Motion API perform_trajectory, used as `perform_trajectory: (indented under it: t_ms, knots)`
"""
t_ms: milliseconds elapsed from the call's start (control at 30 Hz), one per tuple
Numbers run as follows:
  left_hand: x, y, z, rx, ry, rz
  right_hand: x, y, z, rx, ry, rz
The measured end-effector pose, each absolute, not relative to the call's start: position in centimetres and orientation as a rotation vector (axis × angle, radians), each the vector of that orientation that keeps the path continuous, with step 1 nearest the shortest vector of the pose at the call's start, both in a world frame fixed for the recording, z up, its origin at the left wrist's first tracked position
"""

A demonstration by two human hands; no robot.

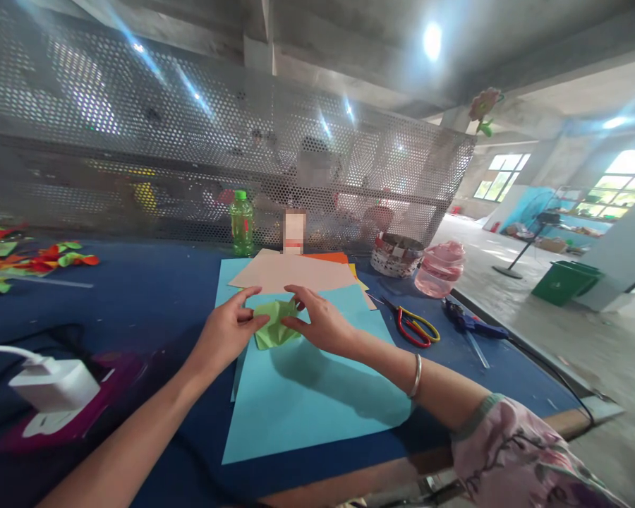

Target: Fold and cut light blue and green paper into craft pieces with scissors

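A small piece of creased light green paper (273, 334) is held between my two hands, just above light blue paper sheets (296, 395). My left hand (227, 328) grips its left edge, thumb in front and fingers curled behind. On the other side my right hand (322, 324) pinches the paper's right part between thumb and fingers. A silver bangle circles my right wrist. Behind the green piece lies a pale pink sheet (296, 271), partly over an orange sheet (334, 259).
Right of the sheets lie red-and-yellow-handled scissors (418, 328) and a blue glue gun (470, 323). A woven basket (396, 255), a pink jug (440, 269) and a green bottle (242, 224) stand by the perforated metal screen (180, 148). A white charger (56, 384) is at left.
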State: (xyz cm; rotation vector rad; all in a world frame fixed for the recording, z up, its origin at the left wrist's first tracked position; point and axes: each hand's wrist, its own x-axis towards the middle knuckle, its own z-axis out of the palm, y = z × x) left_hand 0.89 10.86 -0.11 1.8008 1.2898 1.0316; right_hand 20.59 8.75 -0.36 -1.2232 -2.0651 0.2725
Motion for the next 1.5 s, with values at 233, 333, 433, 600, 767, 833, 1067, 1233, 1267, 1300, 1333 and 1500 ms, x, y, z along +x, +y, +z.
perform_trajectory:
  t_ms: [233, 333, 433, 600, 767, 833, 1067, 1233, 1267, 1300, 1333, 1500]
  knots:
    - [1.3, 10.8, -0.1, 1.443, 1.188, 1.005, 20.8, 8.6, -0.3, -1.397, -1.900, 0.424]
    - [1.6, 10.4, 0.1, 1.302, 1.097, 0.932, 20.7, 8.1, -0.5, -1.438, -1.866, 0.458]
    - [1.7, 10.1, 0.4, 1.257, 1.091, 0.929, 20.6, 7.8, -1.0, -1.461, -1.842, 0.494]
    - [1.5, 10.0, 0.2, 1.274, 1.131, 0.918, 20.6, 7.7, -1.2, -1.489, -1.843, 0.507]
    - [1.4, 10.2, -0.2, 1.362, 1.127, 0.919, 20.9, 7.9, -1.5, -1.489, -1.849, 0.451]
    - [1.4, 10.4, -0.4, 1.367, 1.111, 0.913, 21.0, 8.0, -1.7, -1.433, -1.865, 0.336]
    - [1.4, 10.4, -0.5, 1.370, 1.127, 0.896, 21.4, 8.1, -1.5, -1.315, -1.892, 0.348]
    - [1.4, 10.2, -0.3, 1.365, 1.132, 0.887, 21.4, 8.0, -1.5, -1.323, -1.867, 0.375]
    - [1.4, 10.2, -0.4, 1.363, 1.125, 0.886, 21.4, 8.0, -1.5, -1.327, -1.866, 0.372]
    - [1.4, 10.2, -0.5, 1.362, 1.118, 0.885, 21.3, 8.0, -1.5, -1.332, -1.864, 0.368]
    - [1.3, 10.3, -0.5, 1.362, 1.110, 0.889, 21.3, 8.0, -1.5, -1.338, -1.857, 0.364]
    - [1.3, 10.4, -0.6, 1.376, 1.103, 0.913, 21.3, 8.1, -1.5, -1.335, -1.808, 0.388]
